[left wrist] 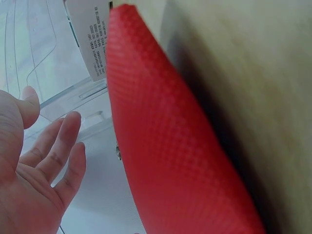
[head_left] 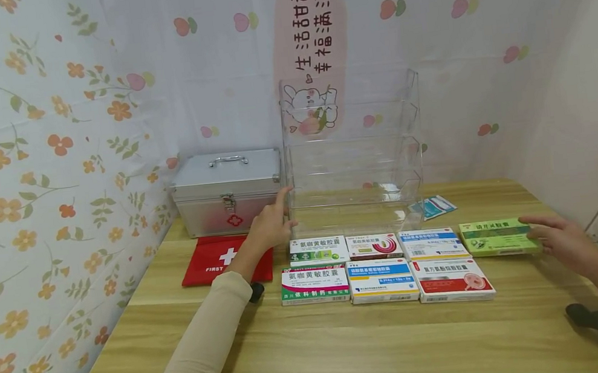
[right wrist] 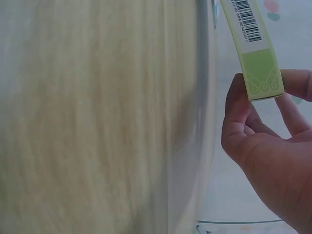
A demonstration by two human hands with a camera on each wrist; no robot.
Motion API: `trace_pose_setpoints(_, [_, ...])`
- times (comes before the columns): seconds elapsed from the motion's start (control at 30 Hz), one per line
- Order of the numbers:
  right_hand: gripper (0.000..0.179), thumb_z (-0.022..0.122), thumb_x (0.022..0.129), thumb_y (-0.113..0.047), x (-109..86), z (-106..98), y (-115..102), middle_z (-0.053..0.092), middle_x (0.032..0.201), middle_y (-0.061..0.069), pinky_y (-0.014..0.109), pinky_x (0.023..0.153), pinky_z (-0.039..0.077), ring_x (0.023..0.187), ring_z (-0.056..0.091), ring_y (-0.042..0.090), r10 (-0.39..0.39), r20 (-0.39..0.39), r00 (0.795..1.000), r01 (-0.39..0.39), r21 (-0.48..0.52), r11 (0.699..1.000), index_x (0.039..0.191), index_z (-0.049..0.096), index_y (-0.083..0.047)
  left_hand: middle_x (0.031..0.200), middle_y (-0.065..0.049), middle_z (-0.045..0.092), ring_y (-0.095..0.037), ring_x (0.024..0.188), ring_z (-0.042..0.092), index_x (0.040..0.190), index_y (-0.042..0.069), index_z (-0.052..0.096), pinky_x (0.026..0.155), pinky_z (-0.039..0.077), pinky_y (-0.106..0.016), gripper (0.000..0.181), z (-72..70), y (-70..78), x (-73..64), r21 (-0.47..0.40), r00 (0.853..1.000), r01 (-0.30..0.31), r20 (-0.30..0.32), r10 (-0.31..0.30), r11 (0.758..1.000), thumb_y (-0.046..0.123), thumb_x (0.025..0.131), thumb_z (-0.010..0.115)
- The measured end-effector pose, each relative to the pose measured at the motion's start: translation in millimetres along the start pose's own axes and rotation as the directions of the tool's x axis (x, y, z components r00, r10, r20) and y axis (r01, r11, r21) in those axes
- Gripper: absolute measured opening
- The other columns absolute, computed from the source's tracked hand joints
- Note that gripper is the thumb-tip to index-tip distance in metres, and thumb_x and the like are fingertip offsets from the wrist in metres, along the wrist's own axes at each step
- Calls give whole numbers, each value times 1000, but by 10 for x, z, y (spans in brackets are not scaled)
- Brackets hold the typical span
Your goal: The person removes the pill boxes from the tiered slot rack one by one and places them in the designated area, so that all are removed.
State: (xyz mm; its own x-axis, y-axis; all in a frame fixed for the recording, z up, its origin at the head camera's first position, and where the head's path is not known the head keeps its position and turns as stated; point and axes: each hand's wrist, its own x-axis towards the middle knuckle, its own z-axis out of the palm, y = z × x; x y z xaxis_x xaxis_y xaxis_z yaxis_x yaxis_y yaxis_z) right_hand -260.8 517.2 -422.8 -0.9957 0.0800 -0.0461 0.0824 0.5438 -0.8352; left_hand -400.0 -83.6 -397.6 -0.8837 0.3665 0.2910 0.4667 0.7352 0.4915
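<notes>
My left hand (head_left: 269, 227) is at the left side of a clear acrylic tiered rack (head_left: 355, 199), its index fingertip right at the rack's edge. In the left wrist view its fingers (left wrist: 68, 129) are spread and nothing is between them and the thumb. At the right, my right hand (head_left: 564, 240) pinches the end of a green medicine box (head_left: 496, 243) between thumb and fingers. The right wrist view shows that box's barcode side (right wrist: 261, 63). Left of it lie two rows of medicine boxes, among them a red-and-white box (head_left: 453, 279) and a green-and-magenta box (head_left: 315, 285).
A silver first-aid case (head_left: 228, 188) stands at the back left, beside the rack. The red first-aid pouch (head_left: 203, 266) lies in front of it, partly behind my left forearm. A small blue packet (head_left: 435, 207) lies by the rack's right foot. Patterned cloth (head_left: 57, 175) hangs around the wooden table (head_left: 306, 356).
</notes>
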Motion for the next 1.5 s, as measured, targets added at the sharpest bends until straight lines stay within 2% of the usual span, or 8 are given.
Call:
trace_pose_setpoints(0.13, [50, 48, 105, -35, 29, 1, 12, 28, 151, 12, 20, 71, 47, 99, 38, -7, -31, -12, 999, 30, -86, 996, 151, 43, -15, 107, -9, 67, -22, 68, 58, 154, 26, 20, 55, 50, -31, 84, -5, 18, 3, 6, 1000, -2, -2, 2, 1000, 18, 90, 74])
trace_pose_setpoints(0.27, [53, 46, 106, -36, 53, 19, -7, 34, 145, 27, 24, 76, 54, 94, 38, -21, -44, 3, 999, 44, -158, 986, 148, 44, -5, 106, -8, 66, -22, 67, 58, 154, 29, 17, 55, 50, -31, 85, -5, 39, 2, 26, 1000, 15, 8, -15, 1000, 19, 90, 74])
trace_pose_setpoints(0.53, [55, 47, 106, -28, 84, 77, -30, 36, 142, 42, 29, 74, 57, 86, 54, -15, -57, 35, 998, 62, -154, 986, 145, 39, 9, 102, -8, 65, -22, 63, 57, 153, 30, 16, 53, 49, -32, 87, 6, 52, -5, 50, 999, 28, 17, -29, 998, 19, 90, 74])
trace_pose_setpoints(0.67, [51, 50, 105, -25, 104, 73, -17, 66, 120, 16, 28, 72, 57, 84, 58, -11, -72, 10, 997, 73, -132, 989, 142, 44, 10, 99, -7, 64, -21, 63, 56, 154, 28, 16, 52, 48, -32, 85, 23, 39, -3, 63, 1000, 14, 3, -14, 998, 19, 91, 73])
trace_pose_setpoints(0.8, [49, 57, 102, -25, 115, 79, -7, 59, 101, -30, 25, 68, 56, 83, 60, -10, -107, -41, 993, 103, -84, 991, 137, 50, 8, 84, -6, 60, -21, 57, 52, 155, 26, 16, 48, 45, -33, 85, 27, 39, -7, 89, 1000, 8, -2, -8, 996, 19, 91, 72])
trace_pose_setpoints(1.03, [51, 60, 100, -25, 62, 188, -177, 52, 101, -39, 18, 64, 52, 83, 52, -20, -203, -153, 967, 180, -150, 972, 136, 48, 10, 87, -7, 63, -23, 69, 59, 156, 29, 15, 54, 49, -37, 86, 4, 91, -51, 142, 999, 47, 0, -47, 989, 26, 92, 71])
trace_pose_setpoints(1.2, [56, 63, 98, -29, 34, 315, -357, 58, 112, -30, 12, 66, 49, 86, 48, -23, -221, -206, 953, 191, -156, 969, 140, 48, 5, 131, -16, 56, -32, 105, 61, 157, 29, 18, 75, 55, -48, 86, -30, 157, -122, 170, 998, 46, -45, -39, 984, 29, 90, 73])
trace_pose_setpoints(1.5, [63, 65, 97, -33, 22, 506, -698, 51, 141, 24, 6, 70, 45, 101, 58, -7, -243, -247, 938, 200, -187, 962, 145, 44, 2, 143, -17, 44, -34, 121, 45, 157, 29, 20, 95, 43, -53, 87, -70, 270, -220, 173, 994, 34, -108, -16, 984, 36, 87, 71])
